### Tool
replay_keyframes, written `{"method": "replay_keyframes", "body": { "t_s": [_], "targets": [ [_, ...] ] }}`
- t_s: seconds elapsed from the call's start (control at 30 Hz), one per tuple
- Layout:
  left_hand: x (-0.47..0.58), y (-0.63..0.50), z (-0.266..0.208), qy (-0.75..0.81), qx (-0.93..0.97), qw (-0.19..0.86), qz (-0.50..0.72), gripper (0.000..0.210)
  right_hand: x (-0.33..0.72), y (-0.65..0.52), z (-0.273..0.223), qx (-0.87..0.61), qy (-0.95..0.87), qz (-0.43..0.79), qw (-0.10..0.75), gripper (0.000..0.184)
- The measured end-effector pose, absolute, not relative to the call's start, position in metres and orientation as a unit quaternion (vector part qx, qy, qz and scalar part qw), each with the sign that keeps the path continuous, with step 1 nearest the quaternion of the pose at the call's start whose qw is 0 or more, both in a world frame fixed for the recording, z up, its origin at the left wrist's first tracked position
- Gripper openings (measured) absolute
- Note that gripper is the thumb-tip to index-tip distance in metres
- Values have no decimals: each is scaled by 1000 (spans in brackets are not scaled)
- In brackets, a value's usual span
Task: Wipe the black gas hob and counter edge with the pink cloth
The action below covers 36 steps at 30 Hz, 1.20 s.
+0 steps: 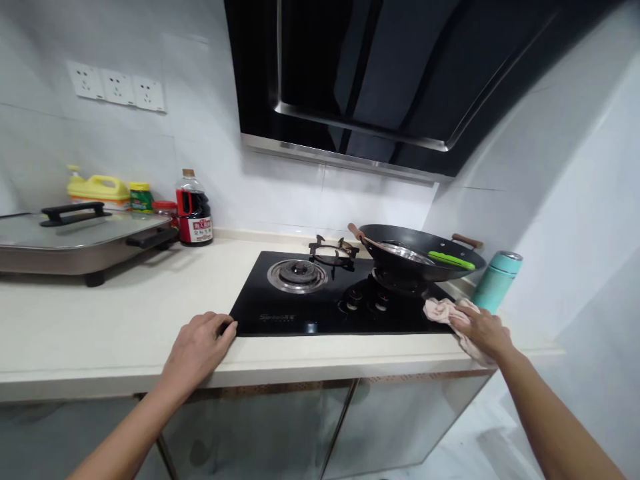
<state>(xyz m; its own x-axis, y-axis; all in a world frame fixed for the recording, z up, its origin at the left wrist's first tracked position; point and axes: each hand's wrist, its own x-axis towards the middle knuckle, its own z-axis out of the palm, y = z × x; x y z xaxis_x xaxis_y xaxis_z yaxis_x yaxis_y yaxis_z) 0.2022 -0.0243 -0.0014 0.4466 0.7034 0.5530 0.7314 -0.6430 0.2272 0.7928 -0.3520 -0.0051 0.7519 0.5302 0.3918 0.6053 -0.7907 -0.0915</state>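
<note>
wok (423, 235) (shiny metalware (407, 252) inside); cloth (442, 310) in right hand (484, 331)

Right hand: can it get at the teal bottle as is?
Probably yes: the teal bottle stands just beyond the right hand, and nothing seems to block it. The pale pink cloth under that hand may need releasing first.

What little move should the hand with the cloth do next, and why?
I'd probably slide the cloth left along the front edge of the stove, because the right hand has it at the front right corner, and the knobs and wok stand behind that edge.
</note>
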Motion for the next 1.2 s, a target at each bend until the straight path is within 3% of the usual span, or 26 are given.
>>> {"method": "replay_keyframes", "body": {
  "t_s": [0.17, 0.37, 0.53, 0.77, 0.93, 1.2],
  "targets": [
    [206, -25, -2, -421, -858, 57, -288, 49, 760, -353, -7, -934, -293, -145, 144, 55],
    [208, -26, -2, -421, -858, 74, -284, 48, 679, -320, -13, -885, -413, -141, 160, 46],
    [208, -23, -5, -410, -859, 89, -294, 49, 568, -271, -14, -796, -541, -152, 226, 36],
    [205, -21, -2, -412, -857, 57, -304, 48, 472, -229, -4, -715, -638, -121, 259, 29],
    [202, -21, 1, -413, -861, 37, -294, 49, 527, -252, -11, -749, -595, -153, 248, 34],
    [206, -24, -1, -424, -856, 53, -292, 49, 694, -358, -23, -905, -343, -183, 170, 47]
  ]
}}
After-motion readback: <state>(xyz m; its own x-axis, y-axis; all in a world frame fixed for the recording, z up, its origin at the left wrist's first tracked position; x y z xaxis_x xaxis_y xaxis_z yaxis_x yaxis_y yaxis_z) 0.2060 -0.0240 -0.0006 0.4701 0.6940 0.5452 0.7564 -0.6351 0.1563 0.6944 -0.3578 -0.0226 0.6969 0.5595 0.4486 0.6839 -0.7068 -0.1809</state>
